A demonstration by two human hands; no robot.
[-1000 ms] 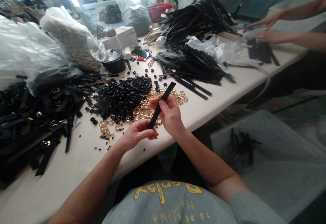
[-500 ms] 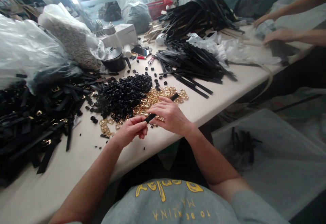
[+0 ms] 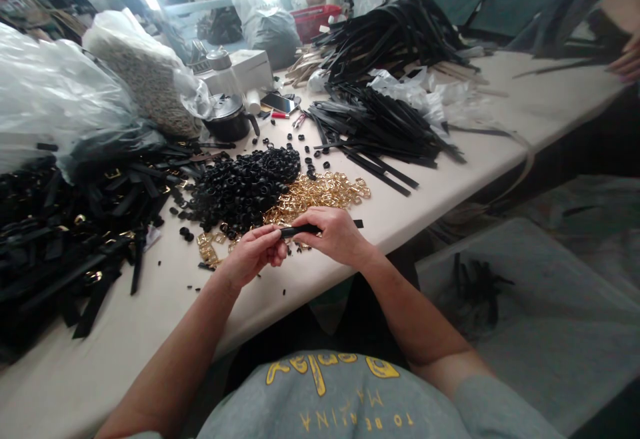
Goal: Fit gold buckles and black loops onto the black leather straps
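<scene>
The black strap [image 3: 300, 230] has come down from a steep slant to lie almost level, low over the near part of the table [image 3: 415, 206]. Both hands have hold of it: the left hand [image 3: 257, 250] pinches one end between thumb and fingers, while the right hand [image 3: 336, 236] curls over the middle, its thumb on the near side. A short dark tip, apparently the far end, sticks out beyond the right knuckles. The strap looks narrower than it did, so it may be turned on edge or folded; the fingers hide too much to tell. Held at two places, it seems steady enough for close handling of the left end. At the far right, a co-worker's hand [image 3: 627, 62] is now at the border of the view, well apart.

The pile of gold buckles [image 3: 325, 191] lies just beyond the right hand, with the heap of black loops [image 3: 245, 182] behind the left, so there is little room forward. Toward the body, a pale strip of tabletop with a few small black scraps [image 3: 285, 292] gives space before the front edge; more opens to the right, short of the loose black straps [image 3: 380, 126].
</scene>
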